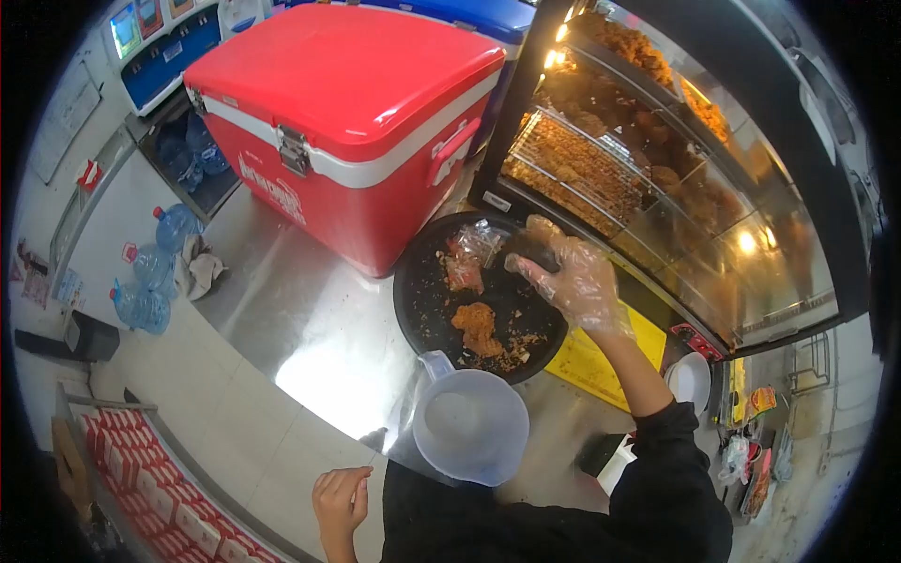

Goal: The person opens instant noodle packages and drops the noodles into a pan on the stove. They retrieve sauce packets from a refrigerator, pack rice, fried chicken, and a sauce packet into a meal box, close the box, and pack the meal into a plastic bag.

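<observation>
My right hand, in a clear plastic glove, is raised over the right side of a round black tray. Its thumb and fingers are apart, and I see nothing held between them. On the tray lie a piece of fried breaded food, scattered crumbs and a crumpled clear-and-red wrapper. A translucent plastic jug stands at the tray's near edge. Bare and low beside the counter edge, my left hand has its fingers loosely curled, with nothing visible in them.
A red cooler box stands behind the tray on the steel counter. To the right, a lit glass display case contains fried food. A yellow board lies under its front. Several water bottles are left; red-and-white boxes are lower left.
</observation>
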Action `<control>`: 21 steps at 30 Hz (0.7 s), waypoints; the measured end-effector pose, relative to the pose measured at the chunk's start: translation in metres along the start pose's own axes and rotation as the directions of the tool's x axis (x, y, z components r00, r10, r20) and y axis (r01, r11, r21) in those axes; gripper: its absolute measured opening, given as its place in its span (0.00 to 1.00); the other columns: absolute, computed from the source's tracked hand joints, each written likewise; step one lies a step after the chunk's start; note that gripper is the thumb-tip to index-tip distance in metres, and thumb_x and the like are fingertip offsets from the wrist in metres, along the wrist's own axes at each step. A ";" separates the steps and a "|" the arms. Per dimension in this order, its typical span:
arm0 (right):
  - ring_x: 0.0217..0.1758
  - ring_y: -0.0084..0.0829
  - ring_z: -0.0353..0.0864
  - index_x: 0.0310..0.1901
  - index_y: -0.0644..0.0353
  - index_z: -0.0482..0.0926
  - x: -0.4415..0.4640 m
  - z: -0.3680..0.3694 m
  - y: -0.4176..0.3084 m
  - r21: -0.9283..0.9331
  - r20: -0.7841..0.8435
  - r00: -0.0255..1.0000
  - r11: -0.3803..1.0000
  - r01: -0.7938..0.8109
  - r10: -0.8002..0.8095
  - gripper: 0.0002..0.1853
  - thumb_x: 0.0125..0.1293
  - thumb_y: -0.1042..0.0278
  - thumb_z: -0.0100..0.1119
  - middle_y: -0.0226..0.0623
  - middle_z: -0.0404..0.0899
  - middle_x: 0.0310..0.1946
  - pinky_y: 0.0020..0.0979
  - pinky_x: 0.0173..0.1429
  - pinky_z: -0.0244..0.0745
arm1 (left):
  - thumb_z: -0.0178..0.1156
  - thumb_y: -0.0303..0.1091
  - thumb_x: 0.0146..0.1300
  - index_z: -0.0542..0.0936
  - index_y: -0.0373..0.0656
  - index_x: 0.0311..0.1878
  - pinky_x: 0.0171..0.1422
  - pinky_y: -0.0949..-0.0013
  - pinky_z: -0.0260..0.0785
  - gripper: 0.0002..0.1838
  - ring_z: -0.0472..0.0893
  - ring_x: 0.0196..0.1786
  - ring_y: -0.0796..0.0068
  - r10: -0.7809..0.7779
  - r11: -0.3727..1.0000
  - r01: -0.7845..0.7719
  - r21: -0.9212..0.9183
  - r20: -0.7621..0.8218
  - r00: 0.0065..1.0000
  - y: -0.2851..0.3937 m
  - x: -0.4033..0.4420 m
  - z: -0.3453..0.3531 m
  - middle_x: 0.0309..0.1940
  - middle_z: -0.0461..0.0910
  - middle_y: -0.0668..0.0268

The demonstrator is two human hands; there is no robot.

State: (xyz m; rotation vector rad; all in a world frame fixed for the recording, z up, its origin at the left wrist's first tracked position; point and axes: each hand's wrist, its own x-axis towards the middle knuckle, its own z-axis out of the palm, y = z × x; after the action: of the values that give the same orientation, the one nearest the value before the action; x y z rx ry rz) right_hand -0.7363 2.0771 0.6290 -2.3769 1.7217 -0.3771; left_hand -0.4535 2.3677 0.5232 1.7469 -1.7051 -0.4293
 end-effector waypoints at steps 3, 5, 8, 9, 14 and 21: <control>0.40 0.47 0.79 0.57 0.52 0.69 -0.010 0.028 -0.035 -0.086 -0.021 0.998 0.994 -0.065 0.064 0.31 0.56 0.42 0.55 0.48 0.78 0.34 0.39 0.45 0.73 | 0.54 0.25 0.50 0.80 0.43 0.31 0.36 0.67 0.65 0.07 0.77 0.30 0.68 -0.031 0.999 0.031 0.016 -0.008 0.999 -0.003 -0.004 0.004 0.27 0.80 0.67; 0.38 0.46 0.79 0.52 0.48 0.74 -0.016 0.125 -0.016 -0.189 0.252 0.968 0.980 0.055 -0.005 0.30 0.53 0.36 0.54 0.45 0.79 0.32 0.41 0.45 0.73 | 0.55 0.25 0.50 0.80 0.43 0.31 0.36 0.67 0.65 0.06 0.77 0.29 0.68 -0.102 0.994 0.104 0.036 -0.031 0.994 -0.005 -0.015 0.002 0.26 0.79 0.67; 0.42 0.45 0.79 0.53 0.48 0.73 0.023 0.122 0.003 -0.007 0.312 0.934 0.983 0.184 -0.173 0.32 0.52 0.35 0.54 0.47 0.79 0.34 0.42 0.48 0.72 | 0.54 0.24 0.51 0.80 0.42 0.31 0.36 0.66 0.65 0.06 0.77 0.29 0.67 -0.167 0.984 0.173 0.039 -0.123 0.978 -0.005 -0.031 -0.003 0.26 0.79 0.66; 0.45 0.44 0.78 0.53 0.48 0.73 0.039 0.091 -0.008 0.134 0.485 0.874 0.988 -0.075 0.001 0.31 0.52 0.36 0.55 0.47 0.79 0.38 0.42 0.52 0.70 | 0.54 0.24 0.51 0.80 0.42 0.31 0.36 0.66 0.65 0.06 0.77 0.29 0.67 -0.162 0.985 0.168 0.037 -0.133 0.978 -0.009 -0.037 -0.005 0.26 0.79 0.66; 0.33 0.45 0.81 0.55 0.46 0.70 0.010 0.046 -0.046 -0.121 0.045 0.997 0.991 -0.063 0.068 0.27 0.56 0.44 0.56 0.46 0.79 0.28 0.42 0.38 0.75 | 0.51 0.23 0.55 0.78 0.38 0.34 0.37 0.65 0.66 0.07 0.78 0.29 0.64 -0.307 0.946 0.318 0.056 -0.145 0.940 -0.012 -0.044 -0.004 0.24 0.78 0.63; 0.46 0.45 0.77 0.54 0.52 0.71 0.023 0.069 -0.020 -0.017 0.415 0.910 0.999 0.035 -0.024 0.30 0.55 0.41 0.56 0.48 0.79 0.39 0.39 0.53 0.70 | 0.52 0.23 0.54 0.79 0.40 0.33 0.37 0.66 0.65 0.07 0.78 0.30 0.65 -0.309 0.950 0.311 -0.015 -0.156 0.938 -0.023 -0.048 0.000 0.25 0.79 0.65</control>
State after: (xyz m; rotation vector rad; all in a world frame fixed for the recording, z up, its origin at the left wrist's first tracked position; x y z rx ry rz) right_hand -0.6897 2.0615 0.5716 -2.2872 1.4987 0.1436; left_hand -0.4409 2.4135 0.4990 2.0094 -1.3278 -0.4074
